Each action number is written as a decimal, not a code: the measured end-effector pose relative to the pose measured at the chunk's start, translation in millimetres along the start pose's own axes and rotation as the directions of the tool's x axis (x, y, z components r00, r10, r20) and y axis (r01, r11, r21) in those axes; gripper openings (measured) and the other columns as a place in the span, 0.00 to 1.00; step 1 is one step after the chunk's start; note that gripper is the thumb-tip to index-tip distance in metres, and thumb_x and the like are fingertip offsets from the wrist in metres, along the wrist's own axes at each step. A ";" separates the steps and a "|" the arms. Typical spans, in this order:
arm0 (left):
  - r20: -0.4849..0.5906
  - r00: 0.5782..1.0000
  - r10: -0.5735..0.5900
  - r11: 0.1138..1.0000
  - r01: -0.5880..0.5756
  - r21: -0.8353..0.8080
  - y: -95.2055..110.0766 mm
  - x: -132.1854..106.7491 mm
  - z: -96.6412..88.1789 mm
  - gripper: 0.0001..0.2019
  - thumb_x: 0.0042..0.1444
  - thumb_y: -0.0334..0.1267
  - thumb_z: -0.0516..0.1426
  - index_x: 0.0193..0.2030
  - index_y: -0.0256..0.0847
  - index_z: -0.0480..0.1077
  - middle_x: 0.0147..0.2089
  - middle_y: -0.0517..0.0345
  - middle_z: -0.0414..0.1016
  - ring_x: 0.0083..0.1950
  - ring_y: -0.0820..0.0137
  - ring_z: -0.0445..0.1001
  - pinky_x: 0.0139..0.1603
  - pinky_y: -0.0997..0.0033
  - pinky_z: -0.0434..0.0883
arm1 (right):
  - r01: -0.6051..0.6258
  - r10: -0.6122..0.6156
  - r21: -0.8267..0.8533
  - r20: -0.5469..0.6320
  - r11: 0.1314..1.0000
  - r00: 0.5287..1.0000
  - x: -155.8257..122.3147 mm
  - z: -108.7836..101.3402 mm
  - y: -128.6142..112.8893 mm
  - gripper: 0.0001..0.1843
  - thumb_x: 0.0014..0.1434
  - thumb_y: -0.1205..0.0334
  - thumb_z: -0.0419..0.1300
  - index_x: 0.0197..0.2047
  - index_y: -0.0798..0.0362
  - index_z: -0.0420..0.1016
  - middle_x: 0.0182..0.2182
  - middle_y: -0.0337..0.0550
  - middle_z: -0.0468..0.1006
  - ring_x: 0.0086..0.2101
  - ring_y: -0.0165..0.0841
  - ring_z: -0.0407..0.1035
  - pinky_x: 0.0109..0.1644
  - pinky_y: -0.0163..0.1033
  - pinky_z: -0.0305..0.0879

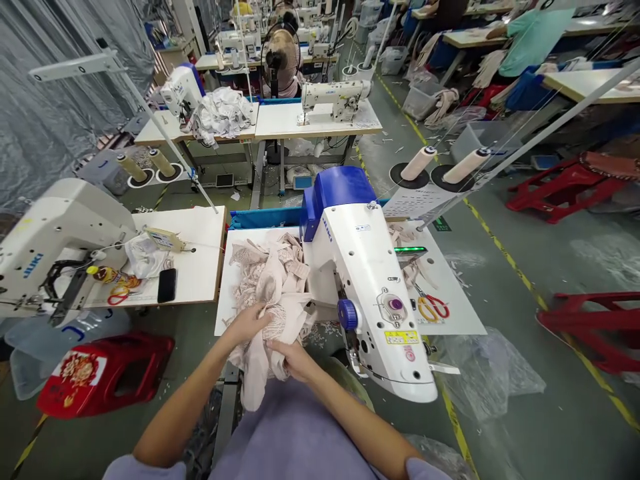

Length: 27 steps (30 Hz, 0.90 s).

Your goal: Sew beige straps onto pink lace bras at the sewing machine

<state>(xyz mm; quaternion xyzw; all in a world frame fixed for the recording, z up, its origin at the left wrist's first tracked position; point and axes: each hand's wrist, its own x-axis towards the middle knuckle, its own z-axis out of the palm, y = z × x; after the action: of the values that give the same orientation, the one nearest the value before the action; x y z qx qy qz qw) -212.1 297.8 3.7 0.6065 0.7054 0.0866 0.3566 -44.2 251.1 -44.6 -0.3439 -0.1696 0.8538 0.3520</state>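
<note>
A heap of pale beige fabric pieces (280, 267), some with a lacy texture, covers the table left of the sewing machine. My left hand (249, 325) grips a beige fabric piece (256, 373) at the near side of the heap, thumb and fingers closed on it. Lower and to the right, my right hand (295, 360) pinches the same hanging cloth, its fingertips partly hidden by the folds. The white and blue sewing machine (367, 267) stands just right of both hands, touched by neither.
Scissors (433, 307) lie right of the machine, below thread cones (419, 163). On the left table are a phone (167, 285), a bottle (113, 275) and another sewing machine (65, 247). Red stools (107, 373) stand on both sides. Plastic sheeting (493, 373) lies on the floor.
</note>
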 end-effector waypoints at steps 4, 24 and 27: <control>-0.161 0.983 -0.084 0.992 0.098 0.082 -3.0 -21.1 -12.1 0.24 0.68 0.39 0.43 0.65 0.38 0.68 0.60 0.45 0.77 0.60 0.55 0.74 0.59 0.60 0.70 | -0.007 0.009 0.034 -0.074 0.999 0.997 4.2 -12.0 -4.5 0.32 0.41 0.57 0.79 0.49 0.55 0.79 0.44 0.47 0.85 0.52 0.47 0.76 0.62 0.48 0.67; -0.259 0.946 -0.195 0.973 0.152 -0.175 12.6 42.5 -38.1 0.26 0.67 0.52 0.49 0.63 0.35 0.65 0.57 0.41 0.77 0.54 0.60 0.77 0.54 0.65 0.72 | -0.069 0.069 -0.006 -0.031 0.998 0.997 -56.0 -36.6 -11.3 0.36 0.42 0.54 0.79 0.55 0.54 0.78 0.44 0.50 0.85 0.46 0.50 0.79 0.57 0.54 0.71; -0.264 0.907 -0.328 0.942 0.294 -0.161 31.1 121.8 -2.2 0.37 0.61 0.56 0.57 0.66 0.26 0.61 0.65 0.23 0.66 0.67 0.44 0.67 0.62 0.53 0.67 | -0.082 0.082 -0.041 0.003 0.996 0.997 -69.9 -38.2 -4.1 0.37 0.44 0.50 0.78 0.56 0.53 0.78 0.45 0.52 0.84 0.49 0.50 0.78 0.59 0.55 0.69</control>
<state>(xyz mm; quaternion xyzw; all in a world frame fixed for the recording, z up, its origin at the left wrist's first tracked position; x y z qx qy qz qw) -190.0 417.9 -25.9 0.4452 0.8308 0.1570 0.2947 20.8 205.6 -36.6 -0.3557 -0.1736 0.8647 0.3093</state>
